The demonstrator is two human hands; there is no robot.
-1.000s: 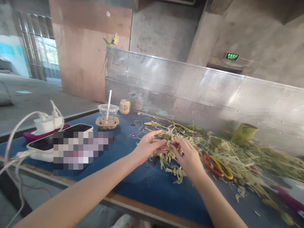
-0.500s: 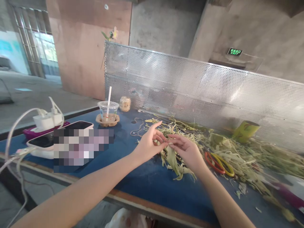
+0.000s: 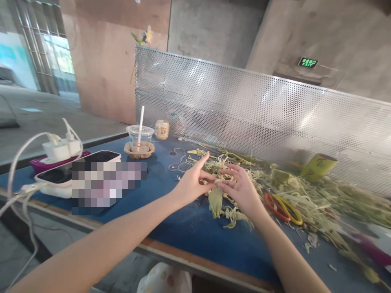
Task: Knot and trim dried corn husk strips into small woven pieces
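Between my two hands hangs a pale green, wilted leaf (image 3: 216,203), pinched at its upper end. My left hand (image 3: 194,183) grips that end between thumb and fingers, its index finger pointing up. My right hand (image 3: 242,189) closes its thumb and index finger on the same end, the other fingers loosely curled. The fingertips partly hide a small pale bit at the top of the leaf. Beneath and behind my hands lies a heap of dry plant scraps (image 3: 238,217). To the right rest what look like scissors, with red and yellow handle loops (image 3: 291,211).
More dried stems (image 3: 308,199) spread rightward, beside a yellow-green container (image 3: 319,167). A perforated metal screen (image 3: 229,106) closes the back. On the left are a lidded cup (image 3: 134,138) with straw, a phone (image 3: 51,174) and a charger (image 3: 58,149) with cables.
My right fingers have spread and lifted slightly away from my left ones. The leaf now hangs straighter and shows its broad side. The view has tilted slightly.
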